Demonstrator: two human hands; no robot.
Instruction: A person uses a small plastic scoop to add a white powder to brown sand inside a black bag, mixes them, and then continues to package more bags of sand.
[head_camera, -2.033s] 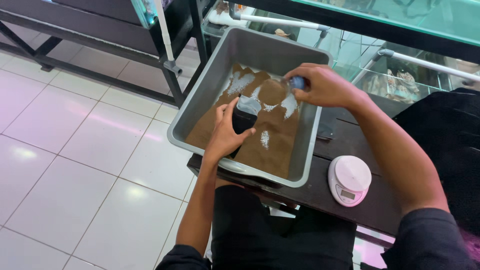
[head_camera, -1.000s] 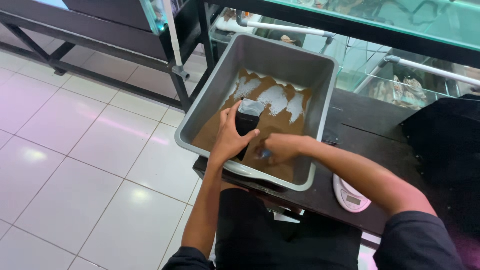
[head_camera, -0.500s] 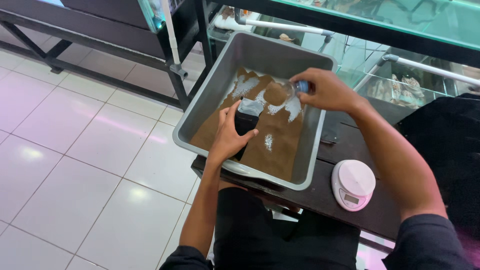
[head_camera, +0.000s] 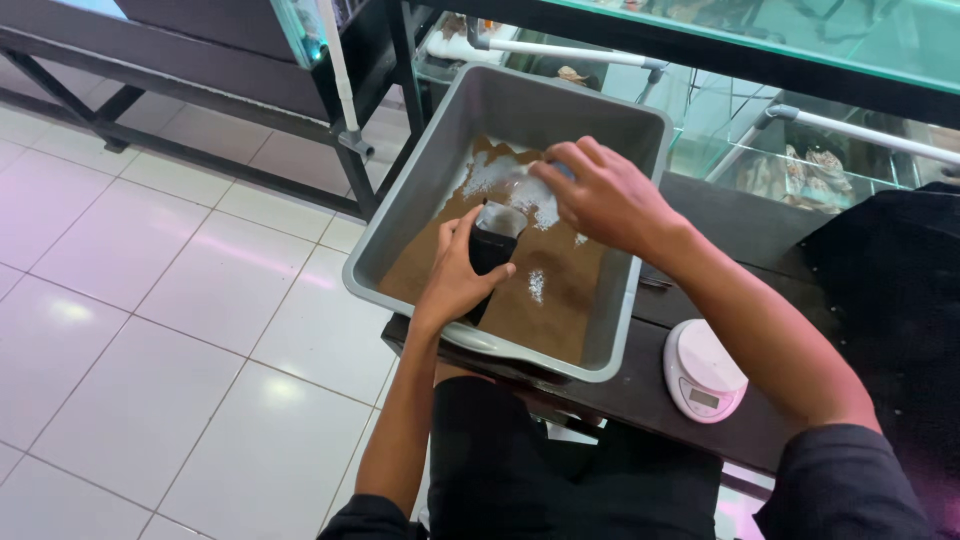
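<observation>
A: In the grey tub (head_camera: 420, 205) on the dark table (head_camera: 640, 385), what's w/ the hands?

B: Left hand (head_camera: 455, 275) is wrapped round a small black bag (head_camera: 490, 255), fingers clamped on it, bag upright in the brown sand (head_camera: 560, 300).

A: Right hand (head_camera: 600, 195)?

B: Over the bag's mouth, fingers curled together. Can't tell what's in them, prob. hidden.

A: Anything nearby?

B: White round scale (head_camera: 703, 370) just beside the tub's right wall. Glass tanks (head_camera: 800, 130) behind, tiled floor (head_camera: 150, 300) to the left.
</observation>
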